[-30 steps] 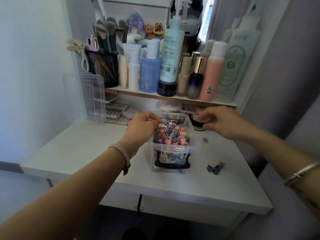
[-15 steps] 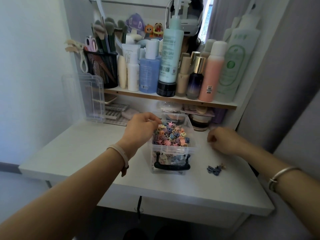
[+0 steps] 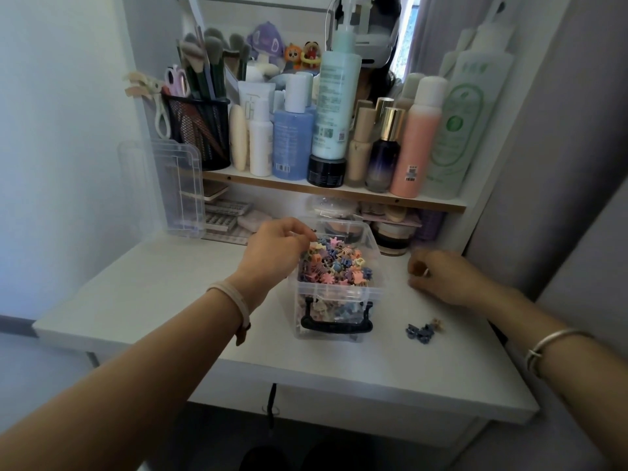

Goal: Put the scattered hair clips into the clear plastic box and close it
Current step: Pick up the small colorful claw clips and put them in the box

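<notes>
While the clear plastic box (image 3: pixel 338 294) sits open near the middle of the white desk (image 3: pixel 170 294), its long axis runs from the near edge toward the shelf, with the black carry handle (image 3: pixel 336 321) on the end facing the viewer. It is heaped almost to the rim with small pastel hair clips (image 3: pixel 334 265). The left hand (image 3: pixel 277 251) rests at the box's far left corner, fingers curled in and touching the top of the pile; whether they pinch a clip cannot be told. The right hand (image 3: pixel 438 275) lies on the desk just right of the box, fingers bunched in a loose fist; a small brownish thing shows by its fingertips, too blurred to name. Three loose clips (image 3: pixel 423 329), two blue and one tan, lie in a cluster near the desk's right front. A clear lid (image 3: pixel 181 188) stands upright against the left wall.
</notes>
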A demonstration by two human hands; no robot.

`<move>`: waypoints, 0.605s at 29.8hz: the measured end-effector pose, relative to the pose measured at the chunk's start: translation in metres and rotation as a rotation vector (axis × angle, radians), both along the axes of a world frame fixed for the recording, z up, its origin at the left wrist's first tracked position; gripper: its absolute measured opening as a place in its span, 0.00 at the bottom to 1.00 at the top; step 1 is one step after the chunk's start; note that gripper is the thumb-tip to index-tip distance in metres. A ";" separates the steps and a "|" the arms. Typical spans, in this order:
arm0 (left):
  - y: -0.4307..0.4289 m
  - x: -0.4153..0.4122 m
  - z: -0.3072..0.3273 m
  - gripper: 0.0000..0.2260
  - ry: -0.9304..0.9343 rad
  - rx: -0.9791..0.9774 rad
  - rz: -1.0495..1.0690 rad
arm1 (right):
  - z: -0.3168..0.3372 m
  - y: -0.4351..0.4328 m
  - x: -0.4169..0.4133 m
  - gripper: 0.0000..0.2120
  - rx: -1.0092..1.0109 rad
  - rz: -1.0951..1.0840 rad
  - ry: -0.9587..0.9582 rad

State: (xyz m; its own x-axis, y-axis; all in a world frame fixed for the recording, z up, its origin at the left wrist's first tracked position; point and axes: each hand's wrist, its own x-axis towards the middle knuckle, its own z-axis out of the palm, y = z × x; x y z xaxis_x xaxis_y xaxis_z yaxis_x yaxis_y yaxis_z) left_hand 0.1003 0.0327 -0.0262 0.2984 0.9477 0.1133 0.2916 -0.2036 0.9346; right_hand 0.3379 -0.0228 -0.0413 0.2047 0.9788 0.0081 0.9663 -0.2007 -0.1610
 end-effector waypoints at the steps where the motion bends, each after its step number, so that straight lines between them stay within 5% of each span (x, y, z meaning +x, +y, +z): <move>1: 0.000 0.000 0.000 0.13 0.000 -0.001 0.000 | 0.002 0.000 -0.002 0.05 -0.012 0.038 -0.051; 10: -0.001 0.000 0.000 0.12 0.005 -0.005 0.008 | 0.043 -0.025 -0.008 0.15 -0.513 0.121 0.061; 18: -0.002 0.001 0.001 0.13 0.007 0.005 0.003 | 0.027 -0.028 -0.021 0.11 -0.531 0.135 -0.012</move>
State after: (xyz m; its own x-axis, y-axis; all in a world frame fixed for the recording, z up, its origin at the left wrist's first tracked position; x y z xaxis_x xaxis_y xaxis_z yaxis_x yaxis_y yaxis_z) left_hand 0.1013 0.0302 -0.0249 0.2967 0.9478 0.1164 0.2987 -0.2079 0.9314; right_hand 0.3173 -0.0510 -0.0139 0.0803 0.8663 -0.4931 0.9902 -0.1259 -0.0600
